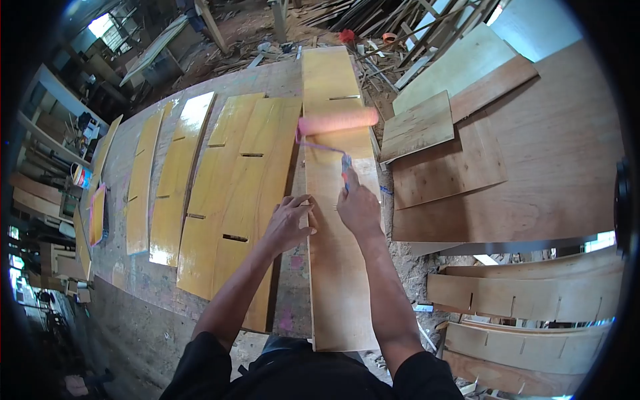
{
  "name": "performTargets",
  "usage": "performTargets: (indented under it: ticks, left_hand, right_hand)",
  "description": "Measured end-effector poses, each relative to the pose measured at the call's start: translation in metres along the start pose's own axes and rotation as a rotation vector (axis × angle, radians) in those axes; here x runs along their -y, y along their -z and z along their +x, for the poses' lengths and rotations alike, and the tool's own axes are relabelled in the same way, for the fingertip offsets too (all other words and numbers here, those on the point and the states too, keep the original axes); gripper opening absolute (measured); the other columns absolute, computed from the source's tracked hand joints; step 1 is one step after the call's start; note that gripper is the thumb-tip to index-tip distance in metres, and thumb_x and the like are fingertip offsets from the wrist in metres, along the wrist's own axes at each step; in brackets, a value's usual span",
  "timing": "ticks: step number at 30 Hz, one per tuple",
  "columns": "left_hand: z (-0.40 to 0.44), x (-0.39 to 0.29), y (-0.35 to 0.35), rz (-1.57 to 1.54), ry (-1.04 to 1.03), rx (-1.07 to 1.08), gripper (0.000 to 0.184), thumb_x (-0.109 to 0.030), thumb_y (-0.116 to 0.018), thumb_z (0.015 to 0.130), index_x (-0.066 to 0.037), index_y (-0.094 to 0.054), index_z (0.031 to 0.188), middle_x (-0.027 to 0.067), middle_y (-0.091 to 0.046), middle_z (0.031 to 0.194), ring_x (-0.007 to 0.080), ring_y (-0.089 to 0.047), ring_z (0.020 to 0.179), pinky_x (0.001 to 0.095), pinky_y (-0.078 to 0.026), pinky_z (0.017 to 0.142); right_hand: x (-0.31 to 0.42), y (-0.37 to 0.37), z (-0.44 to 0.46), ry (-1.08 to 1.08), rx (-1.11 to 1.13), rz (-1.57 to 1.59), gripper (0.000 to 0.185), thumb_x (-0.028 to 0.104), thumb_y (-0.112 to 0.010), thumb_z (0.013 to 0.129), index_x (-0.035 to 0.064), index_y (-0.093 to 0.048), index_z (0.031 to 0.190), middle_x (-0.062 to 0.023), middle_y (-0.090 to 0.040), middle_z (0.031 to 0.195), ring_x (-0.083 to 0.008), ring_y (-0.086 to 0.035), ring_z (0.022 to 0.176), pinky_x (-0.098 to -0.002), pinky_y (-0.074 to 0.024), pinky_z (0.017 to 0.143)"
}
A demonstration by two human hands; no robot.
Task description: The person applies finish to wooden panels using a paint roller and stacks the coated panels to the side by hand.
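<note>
In my right hand [360, 208] is the handle of a paint roller [340, 121], its fingers closed around the grip. The fuzzy pink roller lies across the upper half of a long wooden board [341, 280] and is slightly blurred. Beyond and around it the board looks yellow and wet; nearer my body it is paler and matte. My left hand [291, 221] is at the board's left edge, thumb and fingers apart, fingertips touching the edge. Left of it lie several glossy yellow slotted boards [233, 173] on a stained work table [293, 267].
A paint tray [99, 215] and a small bucket [81, 176] stand at the far left. Loose plywood pieces [427, 130] lie on a large sheet [533, 167] at right. Slotted boards [527, 297] are stacked lower right. Scrap wood [400, 40] is heaped behind the table.
</note>
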State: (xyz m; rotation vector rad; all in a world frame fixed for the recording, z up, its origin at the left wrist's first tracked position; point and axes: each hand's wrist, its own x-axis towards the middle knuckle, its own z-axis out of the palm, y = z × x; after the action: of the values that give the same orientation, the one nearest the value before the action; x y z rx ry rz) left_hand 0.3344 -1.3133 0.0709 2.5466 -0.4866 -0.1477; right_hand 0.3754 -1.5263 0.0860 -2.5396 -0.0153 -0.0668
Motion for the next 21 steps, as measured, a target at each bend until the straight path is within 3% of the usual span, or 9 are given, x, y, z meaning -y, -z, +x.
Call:
performTargets:
  ticks: [6, 9, 11, 15, 17, 21]
  left_hand:
    - [-0.008, 0.021, -0.013, -0.139, -0.082, -0.083, 0.064, -0.014, -0.088, 0.073, -0.002, -0.067, 0.132, 0.0147, -0.058, 0.146, 0.0367, -0.052, 0.134, 0.0479, -0.043, 0.114]
    - [-0.019, 0.037, -0.034, -0.349, -0.076, -0.225, 0.062, -0.014, -0.090, 0.074, -0.003, -0.067, 0.130, 0.0141, -0.063, 0.139, 0.0346, -0.055, 0.130, 0.0456, -0.045, 0.112]
    - [-0.034, 0.049, -0.047, -0.406, 0.044, -0.296, 0.055, -0.015, -0.090, 0.076, -0.003, -0.070, 0.126, 0.0121, -0.068, 0.129, 0.0292, -0.062, 0.122, 0.0414, -0.047, 0.109]
    - [-0.052, 0.050, -0.063, -0.670, 0.236, -0.138, 0.048, -0.014, -0.089, 0.079, -0.001, -0.072, 0.122, 0.0093, -0.073, 0.122, 0.0229, -0.066, 0.115, 0.0369, -0.048, 0.105]
    - [-0.056, 0.052, -0.070, -1.131, 0.385, -0.048, 0.038, -0.002, -0.079, 0.084, 0.001, -0.075, 0.122, 0.0074, -0.073, 0.120, 0.0199, -0.067, 0.111, 0.0323, -0.048, 0.106]
    - [-0.057, 0.078, -0.064, -1.311, 0.248, 0.088, 0.045, 0.006, -0.066, 0.086, 0.003, -0.071, 0.131, 0.0067, -0.073, 0.125, 0.0182, -0.066, 0.116, 0.0329, -0.047, 0.107]
  right_hand:
    - [0.004, 0.058, -0.194, -0.122, 0.125, 0.033, 0.063, 0.015, -0.063, 0.097, 0.0168, -0.041, 0.156, -0.0260, -0.072, 0.093, -0.0465, -0.072, 0.081, -0.0582, -0.0565, 0.070]
    - [0.015, 0.059, -0.231, -0.177, 0.092, 0.036, 0.060, 0.016, -0.064, 0.098, 0.0154, -0.045, 0.154, -0.0261, -0.072, 0.095, -0.0461, -0.072, 0.082, -0.0577, -0.0572, 0.070]
    - [0.013, 0.049, -0.210, -0.142, 0.043, 0.021, 0.059, 0.016, -0.065, 0.097, 0.0145, -0.046, 0.153, -0.0262, -0.072, 0.096, -0.0461, -0.071, 0.082, -0.0572, -0.0573, 0.070]
    - [0.002, 0.022, -0.163, -0.100, -0.057, -0.053, 0.059, 0.012, -0.066, 0.096, 0.0120, -0.047, 0.152, -0.0259, -0.072, 0.098, -0.0462, -0.071, 0.083, -0.0548, -0.0578, 0.073]
    - [0.001, 0.026, -0.175, -0.072, -0.052, -0.031, 0.059, 0.011, -0.066, 0.096, 0.0120, -0.048, 0.152, -0.0261, -0.073, 0.104, -0.0464, -0.071, 0.088, -0.0533, -0.0583, 0.076]
    - [0.016, 0.067, -0.306, -0.177, 0.017, 0.033, 0.061, 0.007, -0.068, 0.094, 0.0112, -0.051, 0.152, -0.0255, -0.073, 0.116, -0.0441, -0.073, 0.097, -0.0489, -0.0604, 0.078]
